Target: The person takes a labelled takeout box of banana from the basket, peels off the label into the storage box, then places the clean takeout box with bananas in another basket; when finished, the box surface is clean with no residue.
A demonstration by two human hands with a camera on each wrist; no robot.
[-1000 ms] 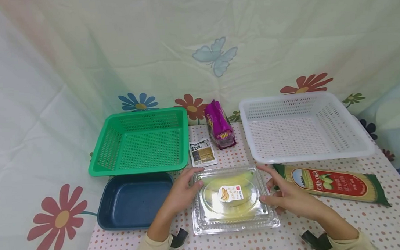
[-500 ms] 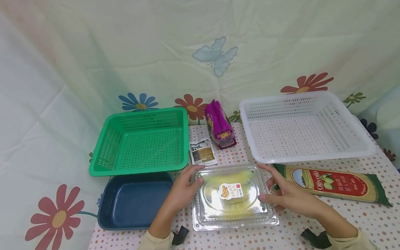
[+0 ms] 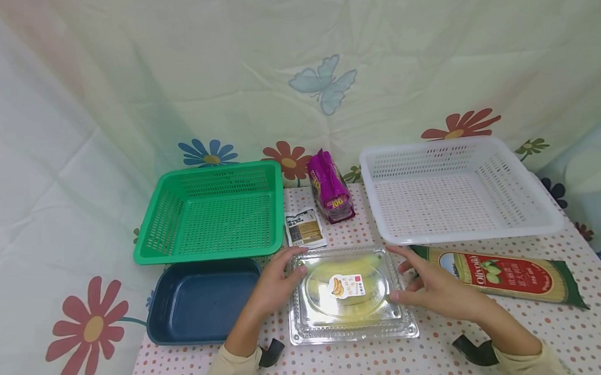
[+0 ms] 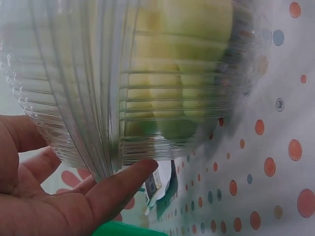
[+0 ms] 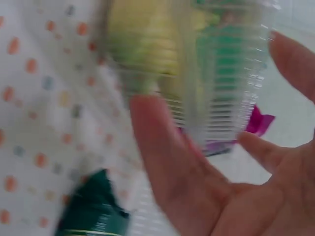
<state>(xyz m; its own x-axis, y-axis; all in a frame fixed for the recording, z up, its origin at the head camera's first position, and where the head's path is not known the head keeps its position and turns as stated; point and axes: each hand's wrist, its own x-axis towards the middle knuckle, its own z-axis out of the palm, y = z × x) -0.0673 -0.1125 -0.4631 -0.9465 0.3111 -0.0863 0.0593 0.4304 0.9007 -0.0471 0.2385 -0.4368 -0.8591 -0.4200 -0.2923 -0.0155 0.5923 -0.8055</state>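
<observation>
A clear plastic box of bananas (image 3: 347,324) lies on the dotted tablecloth, with a banana sticker on its lid. My left hand (image 3: 275,285) holds its far left corner, thumb at the lid and fingers along the side below the rim, as the left wrist view (image 4: 54,201) also shows. At the right side my right hand (image 3: 440,293) has its fingers and thumb spread around the edge. The right wrist view is blurred, so I cannot tell whether the right fingertips (image 5: 147,105) touch the box. Yellow-green fruit shows through the ribbed wall.
Behind the box lie a small white-and-brown packet (image 3: 304,231) and a purple bag (image 3: 330,189). A green basket (image 3: 144,253) and a blue tray (image 3: 154,333) stand left. To the right are a white basket (image 3: 552,228) and a spaghetti pack (image 3: 512,276).
The box has shifted slightly away from me, both hands on it, mostly between the first two frames. Since then the right hand's fingers have spread a little.
</observation>
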